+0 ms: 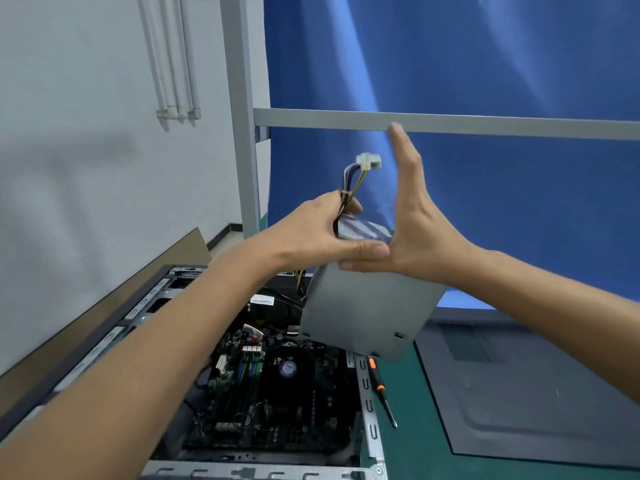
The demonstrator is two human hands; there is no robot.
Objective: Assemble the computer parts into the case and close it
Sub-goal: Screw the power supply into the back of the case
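Note:
A grey metal power supply box (367, 310) hangs tilted in the air above the open computer case (369, 410). My left hand (318, 233) grips its cable bundle at the box's top, and the wires end in a white connector (369, 162) sticking up. My right hand (415, 220) stays flat with straight fingers, its palm and thumb pressing the box's upper right side. Inside the case lies the motherboard (249, 393) with a black CPU fan (289, 370). The grey side panel (526, 403) lies flat on the mat to the right.
An orange-and-black screwdriver (381, 389) lies on the green mat (408, 445) between case and side panel. A grey frame bar (485, 124) crosses in front of a blue curtain behind the hands. A white wall and a brown board stand at the left.

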